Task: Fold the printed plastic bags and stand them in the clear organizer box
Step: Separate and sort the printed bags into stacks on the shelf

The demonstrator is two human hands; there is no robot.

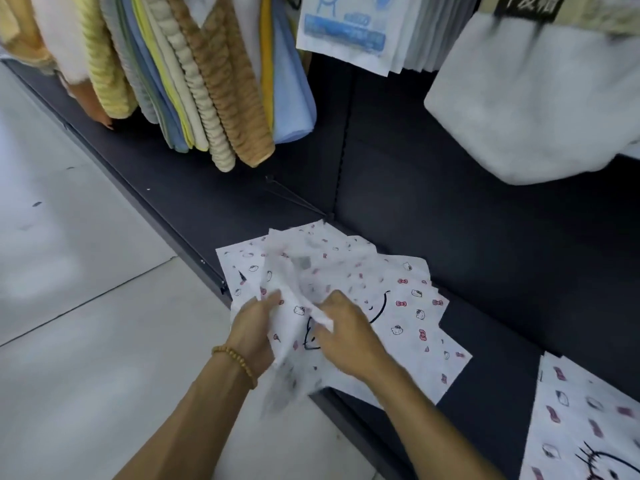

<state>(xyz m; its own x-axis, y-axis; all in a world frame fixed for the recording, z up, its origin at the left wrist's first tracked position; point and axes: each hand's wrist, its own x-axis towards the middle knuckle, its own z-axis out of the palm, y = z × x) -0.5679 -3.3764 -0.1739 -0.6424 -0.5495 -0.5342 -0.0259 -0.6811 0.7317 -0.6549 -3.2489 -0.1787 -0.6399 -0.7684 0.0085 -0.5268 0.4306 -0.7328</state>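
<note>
Your left hand (254, 322), beaded bracelet (237, 363) on its wrist, is gripping one printed bag (287, 303) at nine o'clock; your right hand (346, 332) is pinching its three o'clock edge, lifting it above the bag pile (408, 317) lying on the dark shelf (485, 271)

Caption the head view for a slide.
Both hands, left and right, grip one printed plastic bag above a loose pile on a dark shelf.

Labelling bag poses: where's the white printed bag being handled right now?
Head view, lower centre: the crumpled white printed plastic bag is held between left hand and right hand, above the flat bag pile on the dark shelf.
</note>
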